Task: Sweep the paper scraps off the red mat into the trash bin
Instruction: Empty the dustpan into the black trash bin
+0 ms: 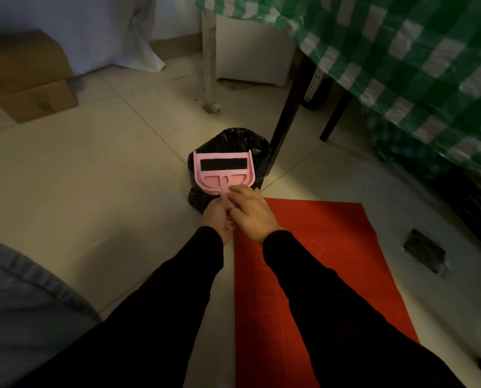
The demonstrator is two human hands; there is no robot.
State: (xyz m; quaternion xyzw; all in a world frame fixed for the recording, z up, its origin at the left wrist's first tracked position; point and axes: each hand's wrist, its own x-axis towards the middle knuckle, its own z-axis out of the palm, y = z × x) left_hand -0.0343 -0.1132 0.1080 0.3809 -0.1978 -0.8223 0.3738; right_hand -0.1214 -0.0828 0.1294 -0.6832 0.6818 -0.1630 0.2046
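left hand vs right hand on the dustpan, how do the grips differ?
The left hand is curled around the handle of the pink plastic dustpan from below, palm partly hidden; the right hand lies over the handle, back facing the camera, fingers spread toward the pan. The left sits lower and nearer the sleeve. Both meet at the handle, the pan held over the black-bagged trash bin.

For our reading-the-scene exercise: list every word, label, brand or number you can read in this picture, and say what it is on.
None can be read.
Cardboard box: a dark printed mark on its side, too blurred to read.
Red mat: faint lines or markings on its surface, too dim to make out as text.
Pink dustpan, black-lined trash bin, green checked tablecloth: no visible lettering.
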